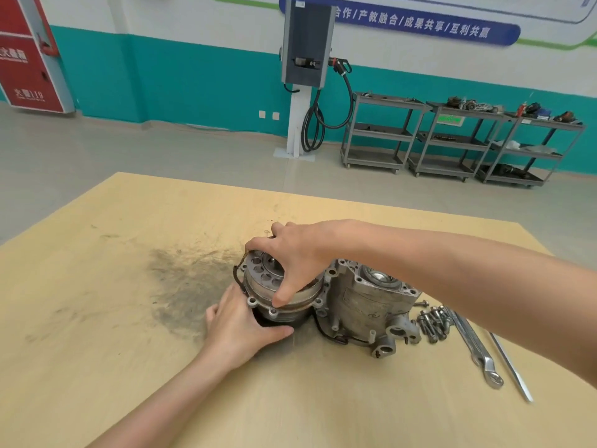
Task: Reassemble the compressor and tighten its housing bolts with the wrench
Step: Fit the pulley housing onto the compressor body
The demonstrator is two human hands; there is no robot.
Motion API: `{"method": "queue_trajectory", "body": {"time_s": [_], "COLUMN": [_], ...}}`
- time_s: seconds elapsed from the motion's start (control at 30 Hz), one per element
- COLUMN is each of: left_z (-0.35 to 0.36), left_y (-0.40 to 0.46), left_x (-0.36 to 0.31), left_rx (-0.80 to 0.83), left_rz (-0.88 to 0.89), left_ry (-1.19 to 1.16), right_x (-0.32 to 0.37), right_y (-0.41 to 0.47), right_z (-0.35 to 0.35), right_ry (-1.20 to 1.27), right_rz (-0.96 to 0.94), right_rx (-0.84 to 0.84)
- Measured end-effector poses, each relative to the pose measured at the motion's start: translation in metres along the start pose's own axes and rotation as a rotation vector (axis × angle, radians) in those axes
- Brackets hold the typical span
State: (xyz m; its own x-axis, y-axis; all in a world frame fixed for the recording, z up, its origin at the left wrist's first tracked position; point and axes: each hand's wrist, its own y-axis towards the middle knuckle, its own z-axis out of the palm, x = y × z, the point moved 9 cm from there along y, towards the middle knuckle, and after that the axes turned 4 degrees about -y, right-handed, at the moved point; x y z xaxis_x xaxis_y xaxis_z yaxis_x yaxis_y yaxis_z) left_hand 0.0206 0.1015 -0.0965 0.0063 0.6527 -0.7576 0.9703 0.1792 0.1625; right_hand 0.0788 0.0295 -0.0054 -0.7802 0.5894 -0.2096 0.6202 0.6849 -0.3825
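On the wooden table (97,318) the round compressor section (277,295) stands with its axis upright, bolt-hole face up, the left hand (239,328) gripping its lower side and the right hand (294,253) clasping its top disc, beside the housing (365,305), bolts (431,323) and wrench (475,344).

Head view, angled down, close.
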Motion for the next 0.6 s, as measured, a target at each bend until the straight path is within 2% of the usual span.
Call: {"method": "queue_trajectory", "body": {"time_s": [0.2,0.43,0.6], "left_z": [0.004,-0.007,-0.037], "left_y": [0.001,0.004,0.013], "left_x": [-0.004,-0.017,-0.036], "left_rx": [-0.042,-0.044,-0.023], "left_rz": [0.067,0.167,0.163], "left_ry": [-0.043,0.025,0.043], "right_x": [0.001,0.001,-0.001], "right_y": [-0.002,-0.005,-0.011], "right_z": [-0.002,-0.008,-0.040], "right_ry": [0.037,0.103,0.181], "right_rz": [-0.038,-0.066,-0.070], "right_rx": [-0.064,-0.138,-0.192]}}
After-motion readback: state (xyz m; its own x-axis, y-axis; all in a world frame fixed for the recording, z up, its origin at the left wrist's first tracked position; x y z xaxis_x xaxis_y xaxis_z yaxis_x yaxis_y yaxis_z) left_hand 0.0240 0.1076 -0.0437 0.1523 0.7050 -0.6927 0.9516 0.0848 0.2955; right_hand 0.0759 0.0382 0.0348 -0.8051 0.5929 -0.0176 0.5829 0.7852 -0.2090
